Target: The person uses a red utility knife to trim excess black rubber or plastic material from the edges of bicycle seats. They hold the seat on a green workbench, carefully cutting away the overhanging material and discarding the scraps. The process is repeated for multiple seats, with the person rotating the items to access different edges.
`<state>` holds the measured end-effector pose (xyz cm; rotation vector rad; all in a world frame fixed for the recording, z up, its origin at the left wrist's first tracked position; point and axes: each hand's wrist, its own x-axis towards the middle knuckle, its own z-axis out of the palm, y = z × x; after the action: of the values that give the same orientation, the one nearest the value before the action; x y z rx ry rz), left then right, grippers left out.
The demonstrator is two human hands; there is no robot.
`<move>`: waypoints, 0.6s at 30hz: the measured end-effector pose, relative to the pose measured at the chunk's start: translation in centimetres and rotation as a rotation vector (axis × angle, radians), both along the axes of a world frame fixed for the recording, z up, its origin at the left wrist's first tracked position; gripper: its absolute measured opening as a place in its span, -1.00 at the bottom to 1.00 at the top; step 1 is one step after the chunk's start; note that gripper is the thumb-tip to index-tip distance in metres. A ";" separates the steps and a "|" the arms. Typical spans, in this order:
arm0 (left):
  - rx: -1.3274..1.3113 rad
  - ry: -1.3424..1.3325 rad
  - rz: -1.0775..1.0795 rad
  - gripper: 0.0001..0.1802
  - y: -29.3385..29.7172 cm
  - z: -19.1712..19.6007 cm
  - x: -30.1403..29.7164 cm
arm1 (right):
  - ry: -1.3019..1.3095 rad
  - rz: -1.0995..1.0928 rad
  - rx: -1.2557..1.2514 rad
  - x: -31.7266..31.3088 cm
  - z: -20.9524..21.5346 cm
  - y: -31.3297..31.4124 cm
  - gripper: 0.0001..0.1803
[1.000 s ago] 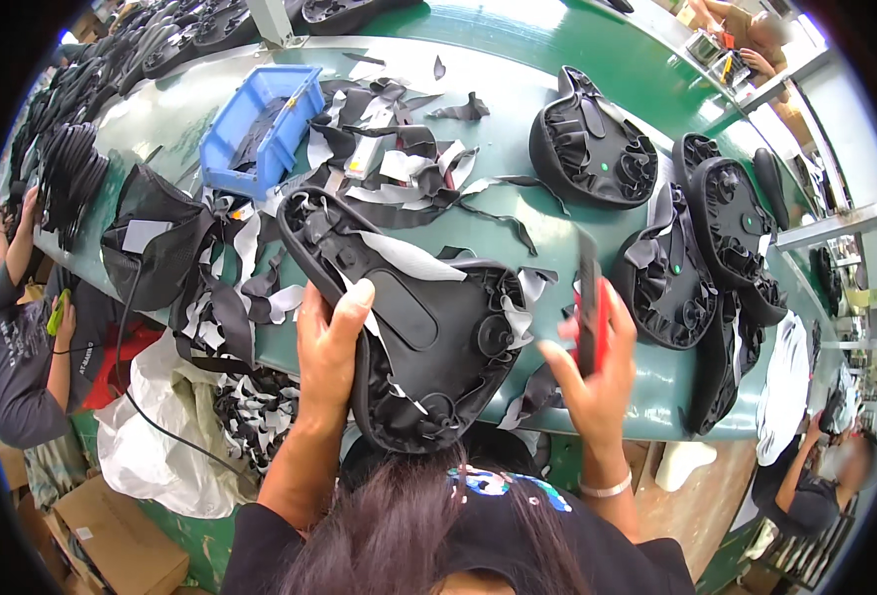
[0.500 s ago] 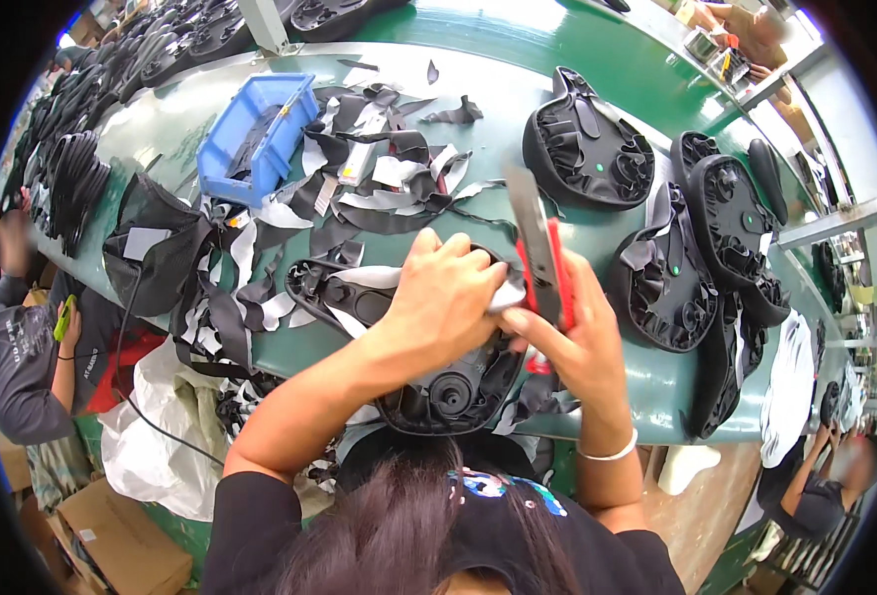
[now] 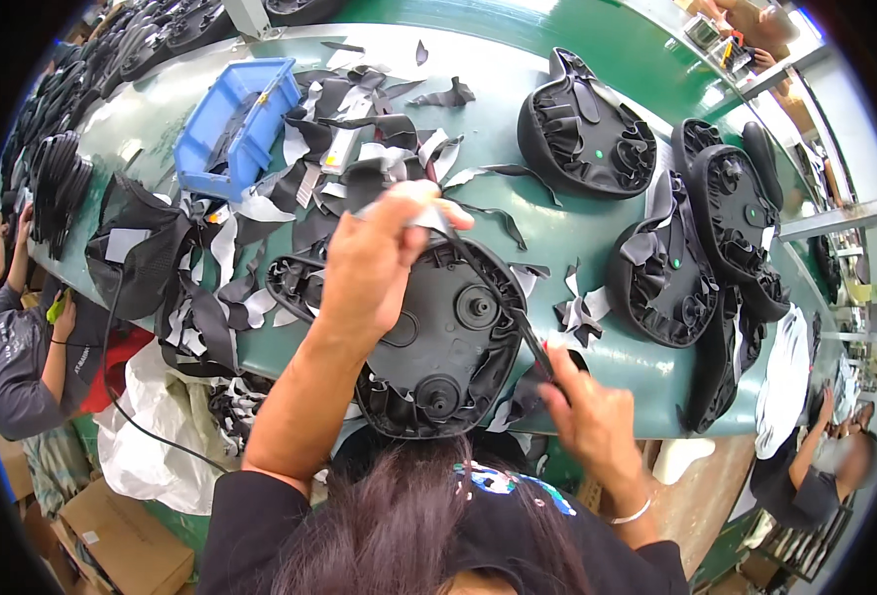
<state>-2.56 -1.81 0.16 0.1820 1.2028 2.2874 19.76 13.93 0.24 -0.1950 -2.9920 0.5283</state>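
Note:
In front of me lies a black seat-shaped shell (image 3: pixel 423 337), underside up, with gathered dark material along its rim and round mounts inside. My left hand (image 3: pixel 369 268) is above its far left part, fingers closed on a grey-and-black strip of material (image 3: pixel 433 220). At the shell's right edge, my right hand (image 3: pixel 592 412) is closed around a slim dark tool (image 3: pixel 535 349) with a trace of red; its exact kind is unclear. A dark line runs from the strip to the tool across the shell, and where one ends is hard to tell.
A blue bin (image 3: pixel 235 129) stands among scattered offcuts (image 3: pixel 359 188) at the far left. Several similar shells (image 3: pixel 587 129) lie at the right. A black mesh bag (image 3: pixel 131 233) and a cable are at the left. Co-workers sit at both sides.
My right hand has moved down and slightly right, and the tool now slants across the shell's right side. My left hand has moved left and up with the strip, uncovering the shell's inside.

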 end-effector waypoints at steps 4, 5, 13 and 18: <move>-0.001 0.169 -0.189 -0.86 -0.1 0.4 -0.6 | 0.025 -0.103 -0.042 -1.1 0.5 -1.6 -0.46; 0.002 0.210 -0.231 -0.83 -0.2 0.4 -0.6 | 0.018 -0.095 0.001 -2.1 0.7 -1.0 -0.48; -0.738 1.441 0.200 -0.83 1.5 -1.0 -3.2 | -0.027 -0.070 0.314 -5.8 2.3 -0.2 -0.47; -0.493 0.834 0.163 -0.63 -0.1 -0.7 -3.5 | -0.156 0.004 0.264 -2.1 3.8 -2.2 -0.47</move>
<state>-6.08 -1.89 -0.53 0.9382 2.2139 1.9904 17.64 11.77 4.00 -0.2171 -3.1725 0.1193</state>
